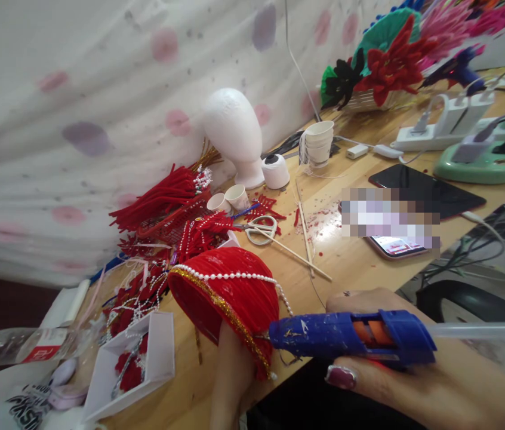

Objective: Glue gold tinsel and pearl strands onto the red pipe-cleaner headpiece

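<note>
My right hand [382,370] is wrapped round a blue glue gun [324,334], with a clear glue stick out of its back end. The gun's nozzle meets the gold trim on the rim of a red velvet cap [243,286]. A string of white pearls runs across the cap and dangles past its right side. My left hand [232,364] reaches up inside the cap from below and holds it up; its fingers are hidden by the fabric.
Behind the cap lie scissors [261,231], thin sticks and red pieces. A white foam head [234,131] stands at the back, a phone [398,245] at the right, a white box [163,352] and a plastic bottle [24,346] at the left.
</note>
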`<state>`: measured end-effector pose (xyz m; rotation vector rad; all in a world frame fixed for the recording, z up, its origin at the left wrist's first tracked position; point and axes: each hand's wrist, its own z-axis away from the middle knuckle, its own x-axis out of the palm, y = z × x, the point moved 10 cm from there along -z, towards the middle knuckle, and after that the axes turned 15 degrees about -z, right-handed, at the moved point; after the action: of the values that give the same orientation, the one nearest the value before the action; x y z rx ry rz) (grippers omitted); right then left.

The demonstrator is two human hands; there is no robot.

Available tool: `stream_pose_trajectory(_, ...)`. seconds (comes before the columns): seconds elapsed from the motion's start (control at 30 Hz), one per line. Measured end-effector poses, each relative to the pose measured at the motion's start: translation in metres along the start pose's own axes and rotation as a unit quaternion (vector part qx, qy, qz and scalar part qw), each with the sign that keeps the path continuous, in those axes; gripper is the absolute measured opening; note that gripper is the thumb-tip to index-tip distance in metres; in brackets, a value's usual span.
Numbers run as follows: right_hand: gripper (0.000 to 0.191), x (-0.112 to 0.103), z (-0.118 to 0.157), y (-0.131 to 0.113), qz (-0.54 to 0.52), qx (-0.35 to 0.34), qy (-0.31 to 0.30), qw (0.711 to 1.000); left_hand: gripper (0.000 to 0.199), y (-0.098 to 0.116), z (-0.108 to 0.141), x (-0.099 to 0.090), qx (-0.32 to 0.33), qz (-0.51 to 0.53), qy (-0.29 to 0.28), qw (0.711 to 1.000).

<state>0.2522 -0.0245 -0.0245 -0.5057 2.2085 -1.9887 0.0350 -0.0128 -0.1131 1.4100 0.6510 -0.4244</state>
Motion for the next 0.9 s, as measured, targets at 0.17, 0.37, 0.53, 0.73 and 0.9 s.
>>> stream_pose_trajectory(0.17, 0.011, 0.007, 0.002, 0.009, -0.057, 0.031, -0.014, 0.998, 0.014, 0.003, -0.001, -0.001, 0.005, 0.004, 0.002, 1.000)
stream_pose_trajectory(0.37, 0.022, 0.009, 0.006, 0.014, -0.005, 0.045, -0.037, 0.998, 0.017, 0.000, -0.003, -0.003, 0.004, 0.002, -0.006, 1.000)
stream_pose_trajectory(0.53, 0.025, 0.008, 0.006, 0.015, 0.046, 0.046, -0.064, 0.996, 0.022, -0.007, -0.005, -0.006, -0.004, -0.012, 0.002, 1.000)
stream_pose_trajectory(0.73, 0.037, 0.004, 0.002, 0.034, -0.006, 0.116, -0.068, 0.991, 0.021, -0.002, -0.004, -0.007, -0.003, -0.026, 0.006, 1.000)
stream_pose_trajectory(0.9, 0.050, -0.011, 0.001, 0.041, 0.012, 0.135, -0.009, 0.991, 0.013, -0.001, -0.001, -0.007, -0.009, -0.035, 0.018, 0.999)
